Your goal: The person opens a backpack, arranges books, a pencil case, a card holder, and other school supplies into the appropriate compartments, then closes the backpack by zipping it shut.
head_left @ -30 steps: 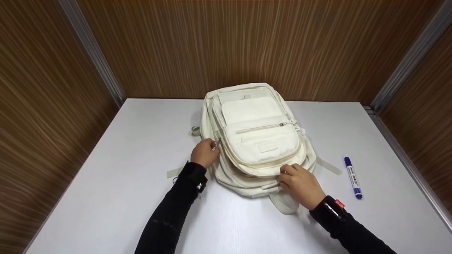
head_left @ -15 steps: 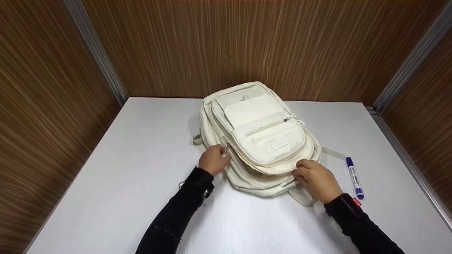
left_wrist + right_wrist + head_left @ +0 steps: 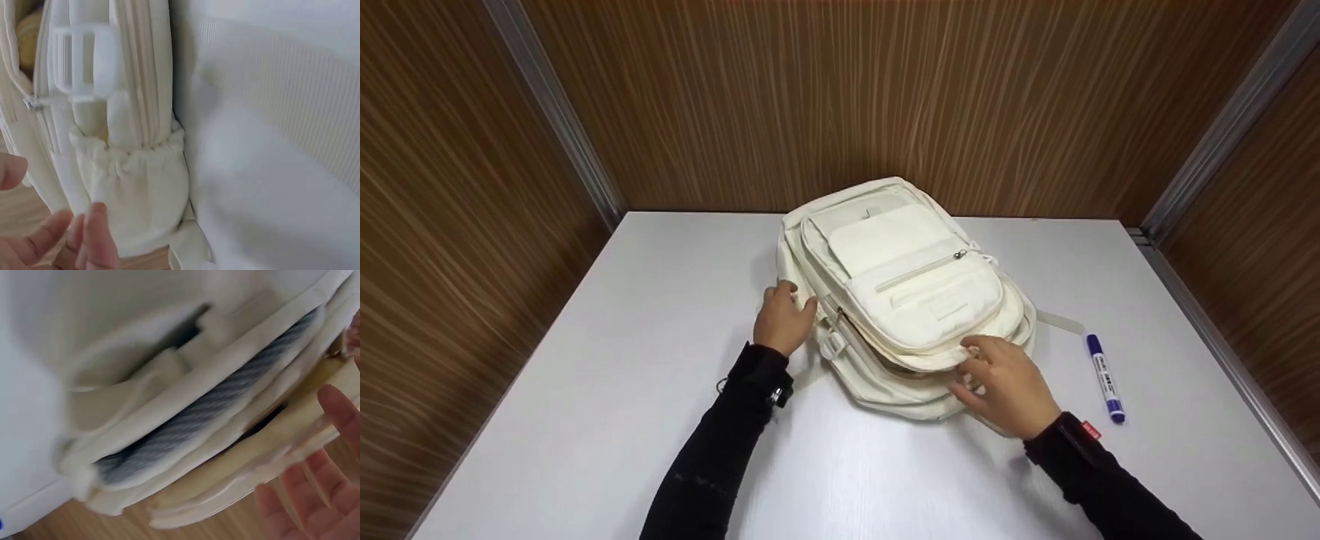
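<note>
A cream backpack (image 3: pixel 911 300) lies on the white table, its front pocket unzipped at the near end. Along its left side, my left hand (image 3: pixel 784 321) has loosely bent, parted fingers. In the left wrist view, those fingertips are beside the gathered side pocket (image 3: pixel 135 185), apart from the metal zipper pull (image 3: pixel 34 103). A white plastic buckle (image 3: pixel 87 93) hangs above that pocket. My right hand (image 3: pixel 1009 386) is at the near right corner with fingers spread. The right wrist view shows these fingers at the pocket's opened edge (image 3: pixel 225 492), with yellowish lining (image 3: pixel 253 439) inside.
A blue-capped marker (image 3: pixel 1105 379) lies on the table (image 3: pixel 585 390) right of the backpack. One pale strap (image 3: pixel 1060 322) reaches out close to the marker's cap. Wood-patterned panels (image 3: pixel 840 97) close in the back and both sides.
My left hand has let go of the zipper pull and shifted left and away along the side. My right fingers have loosened from the pocket edge. The backpack's near end has swung right.
</note>
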The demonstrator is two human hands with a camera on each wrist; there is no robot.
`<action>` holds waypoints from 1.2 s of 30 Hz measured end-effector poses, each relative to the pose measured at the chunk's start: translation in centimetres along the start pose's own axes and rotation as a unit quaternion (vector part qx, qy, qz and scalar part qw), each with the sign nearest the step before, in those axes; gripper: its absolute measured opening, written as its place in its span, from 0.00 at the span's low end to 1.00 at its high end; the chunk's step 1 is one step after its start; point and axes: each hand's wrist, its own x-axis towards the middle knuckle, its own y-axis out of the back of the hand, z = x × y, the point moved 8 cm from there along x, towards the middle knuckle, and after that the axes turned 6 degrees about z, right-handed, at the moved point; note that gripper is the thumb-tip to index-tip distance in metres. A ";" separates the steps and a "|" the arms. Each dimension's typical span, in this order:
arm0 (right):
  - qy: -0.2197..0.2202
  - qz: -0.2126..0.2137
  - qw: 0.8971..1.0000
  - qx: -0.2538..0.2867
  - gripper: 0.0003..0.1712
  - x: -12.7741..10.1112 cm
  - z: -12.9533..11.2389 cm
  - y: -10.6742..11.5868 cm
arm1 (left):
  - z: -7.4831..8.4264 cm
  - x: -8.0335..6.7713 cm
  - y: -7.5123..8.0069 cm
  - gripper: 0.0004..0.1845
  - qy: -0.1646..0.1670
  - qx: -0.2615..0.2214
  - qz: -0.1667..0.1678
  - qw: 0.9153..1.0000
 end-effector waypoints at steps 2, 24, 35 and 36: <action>0.041 0.032 0.999 0.002 0.13 0.6 -2.0 0.1 | -0.7 0.4 0.0 0.25 0.016 0.005 0.000 1.000; 0.093 -0.121 0.986 -0.073 0.14 0.6 -7.4 -5.9 | -2.0 0.1 -0.5 0.11 0.024 0.034 -0.035 0.999; 0.012 -0.101 0.992 -0.068 0.10 -0.6 -3.3 -4.5 | -1.2 -2.3 -0.6 0.15 0.021 0.075 -0.048 0.996; 0.009 -0.098 0.993 -0.067 0.09 -0.7 -3.0 -4.4 | -1.1 -2.5 -0.7 0.16 0.019 0.075 -0.050 0.996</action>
